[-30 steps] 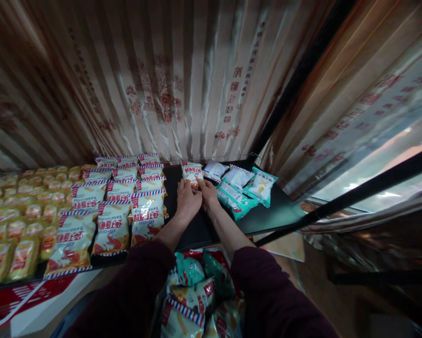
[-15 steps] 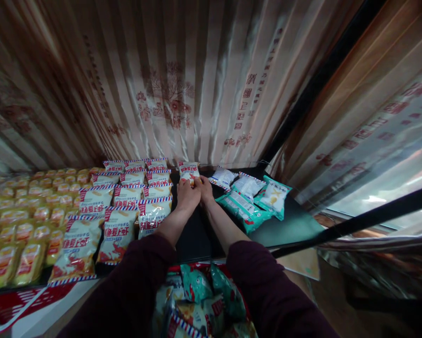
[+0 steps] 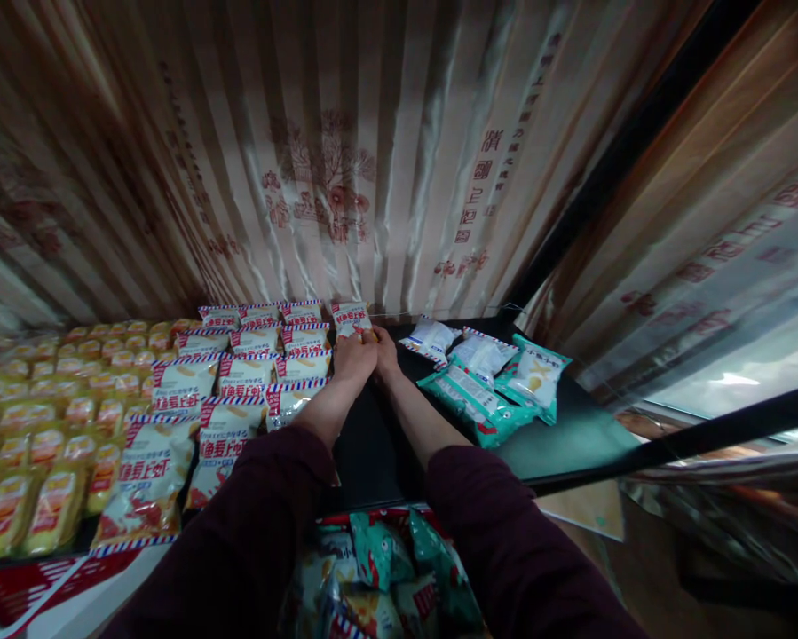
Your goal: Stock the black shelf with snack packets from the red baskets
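Note:
At the back of the black shelf [image 3: 365, 453], a white snack bag [image 3: 351, 318] with red lettering stands tilted against the curtain side, right of the rows of similar bags. My left hand [image 3: 355, 357] is closed on its lower left part. My right hand [image 3: 383, 353] is closed on its lower right corner, close beside the left hand. The bag's bottom edge is hidden behind my fingers. Rows of matching snack bags [image 3: 242, 377] lean one behind another just left of my hands.
Yellow-wrapped packaged cakes [image 3: 56, 506] fill the left side. Several loose green and white bags [image 3: 471, 399] lie on the right. Below my arms is a red basket [image 3: 399, 511] holding more bags. A pleated curtain [image 3: 239, 177] hangs behind; a black post [image 3: 572, 222] rises at right.
The held bag has shifted slightly left and back, closer to the neighbouring back-row bag. Both my hands moved with it and still grip it. The view has turned a little.

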Demonstrator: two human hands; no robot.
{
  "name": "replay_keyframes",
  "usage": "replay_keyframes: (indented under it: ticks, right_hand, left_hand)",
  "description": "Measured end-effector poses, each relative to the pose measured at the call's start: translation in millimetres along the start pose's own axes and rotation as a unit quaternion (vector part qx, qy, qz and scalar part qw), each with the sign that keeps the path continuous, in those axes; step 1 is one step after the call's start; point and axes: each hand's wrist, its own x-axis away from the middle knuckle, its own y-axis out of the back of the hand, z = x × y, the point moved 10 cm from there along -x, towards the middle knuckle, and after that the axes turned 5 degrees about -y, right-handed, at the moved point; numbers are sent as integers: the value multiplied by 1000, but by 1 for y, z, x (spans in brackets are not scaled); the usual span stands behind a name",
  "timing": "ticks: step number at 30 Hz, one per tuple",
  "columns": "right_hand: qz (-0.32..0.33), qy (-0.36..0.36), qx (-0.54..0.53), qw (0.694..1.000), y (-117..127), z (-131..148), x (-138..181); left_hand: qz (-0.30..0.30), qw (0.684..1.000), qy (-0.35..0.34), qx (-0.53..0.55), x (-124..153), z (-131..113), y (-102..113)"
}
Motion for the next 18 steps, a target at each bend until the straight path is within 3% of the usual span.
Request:
replay_keyframes:
  ticks: [11, 18]
  right_hand:
    - [29, 0, -13, 999, -15, 3, -9]
    - [39, -2, 59, 997, -15, 12, -3]
  left_hand:
    - [15, 1000, 1, 0, -4, 6, 0]
    - [3, 999, -32, -23, -3, -1, 1]
